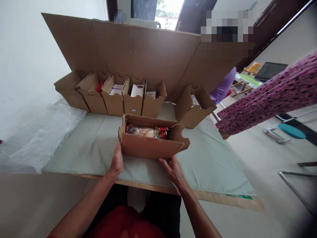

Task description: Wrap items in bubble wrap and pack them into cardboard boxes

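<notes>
An open-topped cardboard box (152, 145) is held crosswise in front of me, over the near half of the table. Inside it lie wrapped food packets (147, 132), one with red ends and a clear middle showing something pale. My left hand (117, 159) grips the box's left end, its fingers partly hidden behind the cardboard. Against the bottom near the right end, my right hand (173, 168) supports the box, thumb along the near side and the other fingers underneath.
Several similar cardboard boxes (133, 105) stand in a row behind, with another box (195, 109) apart at the right. A tall cardboard panel (148, 53) rises behind them. Bubble wrap (49, 132) hangs over the left edge of the cloth-covered table (210, 165). A person's purple sleeve (224, 87) shows beyond.
</notes>
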Motion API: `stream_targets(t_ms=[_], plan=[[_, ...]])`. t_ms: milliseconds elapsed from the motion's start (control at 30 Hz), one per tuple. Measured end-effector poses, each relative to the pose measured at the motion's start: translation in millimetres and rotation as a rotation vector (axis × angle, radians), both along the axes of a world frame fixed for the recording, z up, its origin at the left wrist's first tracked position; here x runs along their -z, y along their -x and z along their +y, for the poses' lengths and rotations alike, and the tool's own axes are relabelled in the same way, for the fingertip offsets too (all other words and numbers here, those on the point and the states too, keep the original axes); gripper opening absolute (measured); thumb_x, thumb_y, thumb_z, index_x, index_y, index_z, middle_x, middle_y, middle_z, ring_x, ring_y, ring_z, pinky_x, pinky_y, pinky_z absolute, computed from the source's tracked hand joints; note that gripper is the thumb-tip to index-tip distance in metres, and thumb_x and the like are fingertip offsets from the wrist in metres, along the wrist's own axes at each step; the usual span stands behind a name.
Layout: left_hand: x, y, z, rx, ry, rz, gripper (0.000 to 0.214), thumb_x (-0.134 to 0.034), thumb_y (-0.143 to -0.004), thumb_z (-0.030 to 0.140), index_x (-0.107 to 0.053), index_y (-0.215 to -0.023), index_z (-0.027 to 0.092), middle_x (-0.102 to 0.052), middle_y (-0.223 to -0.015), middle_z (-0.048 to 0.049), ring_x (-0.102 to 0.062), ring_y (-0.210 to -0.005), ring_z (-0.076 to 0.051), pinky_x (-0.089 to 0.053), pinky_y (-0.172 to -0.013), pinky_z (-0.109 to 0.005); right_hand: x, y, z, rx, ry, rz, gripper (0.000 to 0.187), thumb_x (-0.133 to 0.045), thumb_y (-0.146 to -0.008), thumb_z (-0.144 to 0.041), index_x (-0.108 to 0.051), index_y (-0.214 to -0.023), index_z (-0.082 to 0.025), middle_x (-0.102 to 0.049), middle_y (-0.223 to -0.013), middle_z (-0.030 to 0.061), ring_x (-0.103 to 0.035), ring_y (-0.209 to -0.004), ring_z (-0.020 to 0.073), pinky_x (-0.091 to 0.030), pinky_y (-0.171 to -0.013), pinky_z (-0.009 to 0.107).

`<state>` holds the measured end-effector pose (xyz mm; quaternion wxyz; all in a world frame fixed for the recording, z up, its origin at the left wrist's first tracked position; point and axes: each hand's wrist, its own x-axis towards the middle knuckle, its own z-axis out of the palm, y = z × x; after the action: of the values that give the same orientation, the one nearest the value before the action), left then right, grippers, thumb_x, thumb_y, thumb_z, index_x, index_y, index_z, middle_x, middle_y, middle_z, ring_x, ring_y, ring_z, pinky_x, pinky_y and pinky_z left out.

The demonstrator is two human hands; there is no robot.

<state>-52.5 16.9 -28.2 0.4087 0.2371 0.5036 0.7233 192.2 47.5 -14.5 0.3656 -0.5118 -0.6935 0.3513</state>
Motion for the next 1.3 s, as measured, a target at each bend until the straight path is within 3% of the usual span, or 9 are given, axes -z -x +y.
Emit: stream_targets(t_ms=[133,300,467,667,767,867,1033,1167,1300], plan=[[-3.0,-2,1,0.009,-0.046,-0.034,0.063,-0.046,-0.093,0.068,-0.065,-0.133,0.024,-0.066,-0.141,-0.0055,-0.042,-0.149,-0.023,-0.026,-0.127,-0.041,4.4,0,1,0.029,0.016,0.003,0.036,-0.063,-0.084,-0.048,-0.059,-0.106,-0.02,-0.074,-0.096,0.0121,-0.068,-0.081,0.0254,-0.058,-0.073,0.04],[-12.8,3,21,0.005,-0.12,-0.05,0.063,-0.047,-0.092,0.068,-0.065,-0.133,0.023,-0.068,-0.139,-0.0055,-0.044,-0.147,-0.023,-0.03,-0.126,-0.041,0.8,8,20,0.067,-0.029,0.015,0.04,-0.062,-0.082,-0.052,-0.058,-0.106,-0.02,-0.072,-0.096,0.0115,-0.067,-0.083,0.0256,-0.056,-0.076,0.042],[-5.5,13,37,0.055,-0.084,0.019,0.065,-0.045,-0.092,0.07,-0.067,-0.129,0.02,-0.065,-0.143,-0.0082,-0.045,-0.146,-0.024,-0.03,-0.125,-0.043,7.8,17,36,0.058,-0.053,0.006,0.04,-0.062,-0.081,-0.049,-0.058,-0.107,-0.019,-0.072,-0.092,0.0101,-0.065,-0.078,0.0238,-0.055,-0.071,0.04],[-2.8,33,-1,0.032,0.022,0.138,0.066,-0.05,-0.092,0.064,-0.061,-0.137,0.018,-0.06,-0.147,-0.0134,-0.051,-0.141,-0.028,-0.032,-0.123,-0.048,24.7,13,36,0.061,-0.099,-0.027,0.031,-0.06,-0.084,-0.048,-0.059,-0.099,-0.021,-0.07,-0.084,0.0083,-0.062,-0.071,0.0232,-0.053,-0.066,0.039],[-11.2,61,-33,-0.026,0.166,0.376,0.052,-0.063,-0.087,0.051,-0.067,-0.129,0.021,-0.067,-0.136,-0.0129,-0.058,-0.132,-0.03,-0.038,-0.117,-0.048,28.8,11,37,0.088,-0.106,-0.057,0.031,-0.061,-0.084,-0.049,-0.059,-0.099,-0.022,-0.068,-0.081,0.0064,-0.06,-0.068,0.0224,-0.05,-0.064,0.038],[-21.1,105,-64,-0.172,0.248,0.768,0.035,-0.066,-0.082,0.041,-0.075,-0.11,0.022,-0.071,-0.122,-0.0133,-0.061,-0.123,-0.032,-0.038,-0.115,-0.05,28.4,11,38,0.114,-0.051,-0.076,0.035,-0.061,-0.082,-0.052,-0.059,-0.099,-0.022,-0.068,-0.081,0.0064,-0.06,-0.069,0.0233,-0.049,-0.065,0.04],[-33.6,189,-109,-0.431,0.474,1.277,0.029,-0.065,-0.08,0.035,-0.074,-0.106,0.024,-0.064,-0.129,-0.0152,-0.042,-0.14,-0.04,-0.024,-0.12,-0.058,18.9,21,45,0.13,0.0,-0.144,0.058,-0.068,-0.073,-0.065,-0.061,-0.105,-0.017,-0.068,-0.091,0.0116,-0.061,-0.077,0.0277,-0.049,-0.069,0.042],[-37.0,234,-119,-0.487,0.65,1.462,0.042,-0.067,-0.078,0.036,-0.07,-0.116,0.018,-0.054,-0.145,-0.0208,-0.029,-0.147,-0.045,-0.019,-0.117,-0.064,14.5,29,53,0.167,-0.014,-0.177,0.059,-0.063,-0.076,-0.067,-0.062,-0.105,-0.016,-0.067,-0.089,0.0112,-0.057,-0.071,0.0243,-0.045,-0.067,0.04],[-36.6,255,-110,-0.39,0.801,1.607,0.039,-0.064,-0.079,0.033,-0.07,-0.114,0.017,-0.064,-0.133,-0.0226,-0.045,-0.134,-0.045,-0.021,-0.114,-0.066,17.1,32,54,0.209,-0.044,-0.225,0.057,-0.059,-0.077,-0.068,-0.061,-0.102,-0.016,-0.066,-0.088,0.0117,-0.055,-0.071,0.0239,-0.044,-0.067,0.039]])
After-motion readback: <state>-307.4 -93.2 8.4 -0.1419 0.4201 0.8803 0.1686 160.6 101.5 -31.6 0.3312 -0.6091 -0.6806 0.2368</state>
